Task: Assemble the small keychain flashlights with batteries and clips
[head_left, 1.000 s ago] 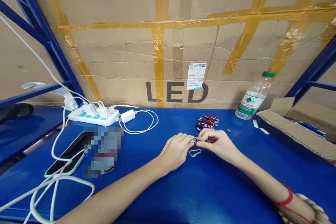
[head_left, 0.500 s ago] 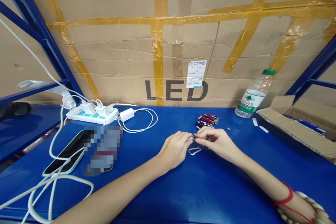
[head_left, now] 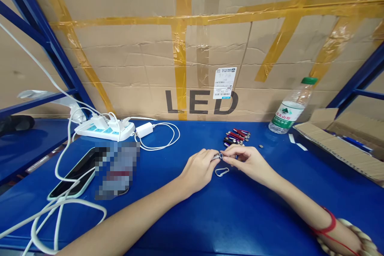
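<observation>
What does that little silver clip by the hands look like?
The clip is a small pear-shaped loop, silvery, metal by its look. It lies flat on the blue table, close by the left hand and right hand, which pinch another small metal piece. Neither hand seems to touch it.

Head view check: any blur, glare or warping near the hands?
Head view: even light; left hand, right hand and the small metal part they pinch are sharp; a pixelated patch sits left of them; edges look wide-angle stretched; tape glints.
</observation>
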Motion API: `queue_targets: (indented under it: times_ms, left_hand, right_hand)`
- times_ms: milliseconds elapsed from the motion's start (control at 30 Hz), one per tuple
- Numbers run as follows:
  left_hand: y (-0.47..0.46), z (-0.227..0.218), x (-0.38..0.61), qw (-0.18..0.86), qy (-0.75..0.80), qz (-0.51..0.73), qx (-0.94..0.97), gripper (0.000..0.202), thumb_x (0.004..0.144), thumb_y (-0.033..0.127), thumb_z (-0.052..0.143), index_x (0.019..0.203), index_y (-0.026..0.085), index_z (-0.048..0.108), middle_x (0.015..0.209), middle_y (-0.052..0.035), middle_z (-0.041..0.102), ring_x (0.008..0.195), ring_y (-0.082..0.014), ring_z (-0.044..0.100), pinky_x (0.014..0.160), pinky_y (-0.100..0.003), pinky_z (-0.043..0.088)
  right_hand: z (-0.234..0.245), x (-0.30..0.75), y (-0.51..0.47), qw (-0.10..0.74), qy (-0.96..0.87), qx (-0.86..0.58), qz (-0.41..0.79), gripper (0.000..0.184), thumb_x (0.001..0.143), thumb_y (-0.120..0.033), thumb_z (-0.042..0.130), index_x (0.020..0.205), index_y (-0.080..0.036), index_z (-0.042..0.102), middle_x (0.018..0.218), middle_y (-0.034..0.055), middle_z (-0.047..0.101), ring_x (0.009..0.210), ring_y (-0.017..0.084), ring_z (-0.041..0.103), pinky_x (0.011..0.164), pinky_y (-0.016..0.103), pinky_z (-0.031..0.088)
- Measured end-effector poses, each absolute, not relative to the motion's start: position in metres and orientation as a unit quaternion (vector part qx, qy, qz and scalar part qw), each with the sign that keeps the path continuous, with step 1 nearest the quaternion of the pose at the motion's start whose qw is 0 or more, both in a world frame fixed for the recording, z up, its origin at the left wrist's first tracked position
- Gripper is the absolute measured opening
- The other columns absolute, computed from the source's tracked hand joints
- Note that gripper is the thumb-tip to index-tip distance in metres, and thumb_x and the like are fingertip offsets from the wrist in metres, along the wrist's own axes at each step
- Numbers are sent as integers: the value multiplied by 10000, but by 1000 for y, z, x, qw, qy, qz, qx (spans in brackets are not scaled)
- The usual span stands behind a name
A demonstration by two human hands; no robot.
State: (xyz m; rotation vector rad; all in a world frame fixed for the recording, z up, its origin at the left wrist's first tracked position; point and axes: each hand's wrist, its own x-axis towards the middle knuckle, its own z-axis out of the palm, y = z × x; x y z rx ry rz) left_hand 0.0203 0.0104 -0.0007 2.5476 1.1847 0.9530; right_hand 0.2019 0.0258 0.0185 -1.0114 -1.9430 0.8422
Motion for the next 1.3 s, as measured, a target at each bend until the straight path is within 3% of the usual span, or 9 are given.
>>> queue_targets:
  times_ms: [333,533,667,967,1300]
  left_hand:
    - [10,0,20,77,390,307,865,159,932,210,385,1010,179,520,905,-38,633,828,-176,587,735,-298,489]
    - [11,-1,20,63,385,305,869,196,939,199,338,992,181,526,910,-37,642,817,-175,587,733,-299,492]
    - [12,-1,20,76,360,301,880,204,941,190,336,977,172,536,933,-47,650,852,-180,600,764,-301,490]
    - [11,-1,16,86,318,279,902,200,926,155,354,946,151,553,860,-49,639,784,-166,597,723,-261,472]
    - [13,-7,15,43,312,293,903,236,937,189,341,968,164,573,870,-42,654,776,-168,593,726,-271,456]
  right_hand:
    - [15,204,28,379,-757,-413,336,371,705,-492,642,852,-158,705,632,24,584,510,109,518,409,210,390]
    - [17,206,28,384,-766,-391,335,290,743,-441,625,750,-161,702,759,64,654,563,125,559,453,231,437]
    - [18,206,29,410,-770,-365,326,249,676,-420,699,618,-179,686,696,57,661,651,165,597,540,263,474]
    - [17,205,26,414,-788,-330,315,243,686,-389,701,550,-188,692,657,54,650,579,142,585,497,246,462]
    - [14,199,20,409,-807,-363,222,377,708,-500,644,501,-184,647,615,57,633,522,132,553,421,241,377]
